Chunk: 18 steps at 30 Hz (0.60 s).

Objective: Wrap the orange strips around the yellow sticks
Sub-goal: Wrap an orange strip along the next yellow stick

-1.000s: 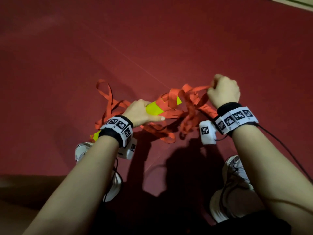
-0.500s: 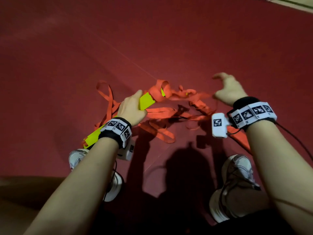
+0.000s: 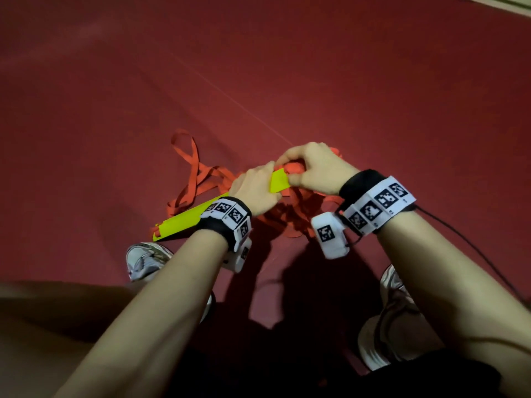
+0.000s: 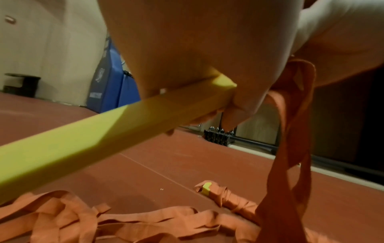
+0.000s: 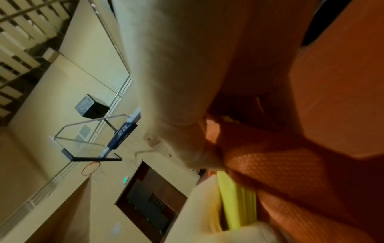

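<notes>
Head view shows left hand (image 3: 254,191) gripping the yellow stick (image 3: 184,222) while right hand (image 3: 319,170) pinches orange strip (image 3: 294,168) at its tip.

Yellow stick (image 3: 184,222): middle stretch hidden under left hand (image 3: 254,188) and wristband; its far tip buried in orange strip (image 3: 294,168) beneath right hand (image 3: 319,170). Left fingertips out of sight from the head view. Left wrist view cuts the stick at the frame's left edge. Right wrist view is blurred; palm fills most of it. Second wrapped stick (image 4: 226,196): only a yellow tip shows.
</notes>
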{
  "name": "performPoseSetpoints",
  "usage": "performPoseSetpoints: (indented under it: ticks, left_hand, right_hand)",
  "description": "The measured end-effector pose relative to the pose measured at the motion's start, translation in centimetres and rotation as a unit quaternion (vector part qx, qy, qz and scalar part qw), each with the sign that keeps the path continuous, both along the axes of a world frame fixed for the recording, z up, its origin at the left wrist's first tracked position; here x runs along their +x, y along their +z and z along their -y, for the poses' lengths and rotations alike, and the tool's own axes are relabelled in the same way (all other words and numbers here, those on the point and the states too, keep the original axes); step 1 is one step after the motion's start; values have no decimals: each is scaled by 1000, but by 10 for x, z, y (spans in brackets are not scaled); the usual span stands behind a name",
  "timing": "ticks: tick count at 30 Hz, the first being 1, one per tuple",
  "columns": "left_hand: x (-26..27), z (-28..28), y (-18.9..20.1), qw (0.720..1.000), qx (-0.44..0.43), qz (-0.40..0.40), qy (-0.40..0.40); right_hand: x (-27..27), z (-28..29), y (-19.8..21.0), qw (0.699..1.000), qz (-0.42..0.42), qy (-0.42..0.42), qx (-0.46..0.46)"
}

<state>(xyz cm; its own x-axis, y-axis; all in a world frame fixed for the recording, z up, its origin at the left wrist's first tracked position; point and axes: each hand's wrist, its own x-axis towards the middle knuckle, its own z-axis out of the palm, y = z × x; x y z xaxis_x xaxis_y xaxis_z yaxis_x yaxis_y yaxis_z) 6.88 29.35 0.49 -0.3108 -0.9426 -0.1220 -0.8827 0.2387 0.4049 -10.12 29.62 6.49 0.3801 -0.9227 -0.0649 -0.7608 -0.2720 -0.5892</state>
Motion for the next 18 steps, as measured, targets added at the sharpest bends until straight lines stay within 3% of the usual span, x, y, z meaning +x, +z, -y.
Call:
performPoseSetpoints:
  ticks: [5, 9, 12, 15, 16, 18]
  left_hand:
    - [3, 4, -2, 999, 40, -19, 11]
    - [20, 4, -4, 996, 16, -61, 64]
    - [30, 8, 9, 989, -55, -93, 100]
    - [32, 13, 28, 981, -108, -135, 92]
    - [30, 15, 33, 979, -118, -140, 85]
    - [24, 16, 43, 978, -130, -148, 73]
  right_hand:
    - [-22, 4, 17, 998, 43, -52, -15]
    - [-62, 15, 24, 977, 47, -199, -60]
    - [-100, 22, 15, 960, -39, -274, -44]
    - [-100, 19, 17, 964, -133, -224, 43]
    - [-91, 19, 21, 975, -107, -191, 44]
    - [-65, 16, 27, 993, 25, -110, 27]
